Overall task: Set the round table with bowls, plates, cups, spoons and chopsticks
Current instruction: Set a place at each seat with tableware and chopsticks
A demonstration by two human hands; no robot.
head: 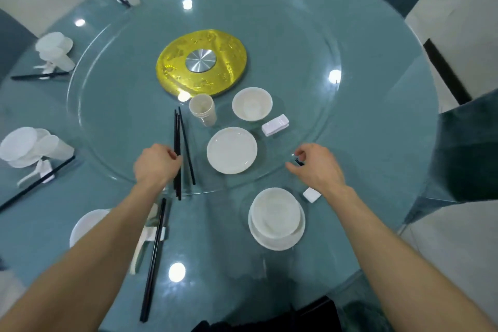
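My left hand (157, 163) grips a bundle of black chopsticks (177, 140) lying on the glass turntable (296, 83). My right hand (316, 167) pinches the dark tips of what looks like a black chopstick pair (299, 162); the rest is hidden under the hand. Just below that hand lies a white chopstick rest (311, 194), beside a bowl stacked on a plate (276, 219). On the turntable stand a spare plate (231, 149), a bowl (252, 104), a cup (202, 109) and a stack of white rests (275, 124).
At the near left is a place setting with a plate (86, 226), a spoon (140, 248) and chopsticks (153, 259). More settings (32, 147) line the left and far rim. A gold hub (202, 62) marks the centre. Blue-covered chairs (469, 148) ring the table.
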